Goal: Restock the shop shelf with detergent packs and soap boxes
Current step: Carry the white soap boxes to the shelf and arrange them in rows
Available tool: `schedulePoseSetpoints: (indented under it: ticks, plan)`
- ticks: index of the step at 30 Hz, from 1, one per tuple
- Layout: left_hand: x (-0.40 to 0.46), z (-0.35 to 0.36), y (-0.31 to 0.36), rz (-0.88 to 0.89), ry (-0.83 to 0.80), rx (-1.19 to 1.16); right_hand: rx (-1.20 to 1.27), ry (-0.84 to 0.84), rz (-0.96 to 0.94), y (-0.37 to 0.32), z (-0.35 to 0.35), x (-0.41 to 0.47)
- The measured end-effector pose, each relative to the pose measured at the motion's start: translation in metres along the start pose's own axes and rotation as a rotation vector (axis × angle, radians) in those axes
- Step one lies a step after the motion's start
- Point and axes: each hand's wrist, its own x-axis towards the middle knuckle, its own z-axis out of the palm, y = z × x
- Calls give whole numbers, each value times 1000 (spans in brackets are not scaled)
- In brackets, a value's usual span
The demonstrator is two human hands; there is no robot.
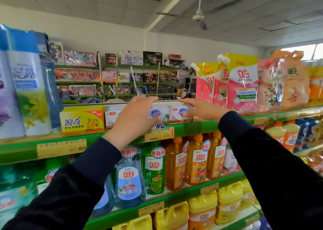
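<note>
1. On the top shelf (195,127), your left hand (135,118) and right hand (201,110) flank the white soap boxes (158,113), fingers spread wide and laid flat against them, gripping nothing.
2. Both hands touch the row, which runs left to right; neither is nearer.
3. Count: about four white boxes, some hidden; one yellow soap box (82,119) at left; three or so pink detergent packs (242,83) at right.
</note>
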Motion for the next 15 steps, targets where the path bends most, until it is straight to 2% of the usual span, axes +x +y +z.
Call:
schedulePoseSetpoints:
  ticks: [3,6,9,12,15]
  plan:
    - [3,-28,-27,-44,-22,88,-97,41,3,7,-17,16]
    - [6,-54,-50,-94,-91,274,-206,252,-25,-3,-34,30]
    - [4,-70,-64,-153,-228,411,-141,393,-112,-39,-33,52]
    - [-3,-78,-74,-194,-307,490,-28,295,-273,-92,-16,75]
    - [-9,-81,-83,-223,-307,465,-51,113,-365,-139,12,98]
